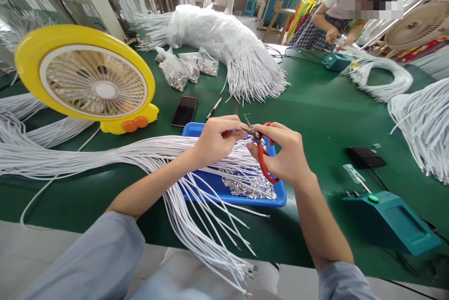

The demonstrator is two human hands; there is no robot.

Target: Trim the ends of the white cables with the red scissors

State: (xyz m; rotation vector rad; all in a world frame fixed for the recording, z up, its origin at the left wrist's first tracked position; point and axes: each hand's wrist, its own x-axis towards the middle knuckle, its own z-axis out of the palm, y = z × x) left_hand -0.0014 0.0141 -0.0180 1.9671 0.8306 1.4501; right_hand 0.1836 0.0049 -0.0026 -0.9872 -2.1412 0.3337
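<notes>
My right hand point(286, 152) is closed round a pair of red-handled scissors point(262, 162), their blades pointing left and up. The blade tips meet the fingertips of my left hand point(222, 138), which pinches something too small to make out. Thin, wire-like tips stick up just above the blades. Under both hands lies a blue tray point(280, 199) holding many small silver metal pieces point(249, 187). A thick bundle of white cables point(140, 150) runs from the left beneath my left arm. Some of its ends lie over the tray, and others hang past the table's front edge.
A yellow fan point(86, 73) stands left, near a phone point(184, 111) and a pen point(213, 108). Bags of metal parts point(175, 73) and a plastic-wrapped cable bundle point(224, 38) lie behind. A teal device point(393, 220) sits right; across the table, a person point(333, 14) works.
</notes>
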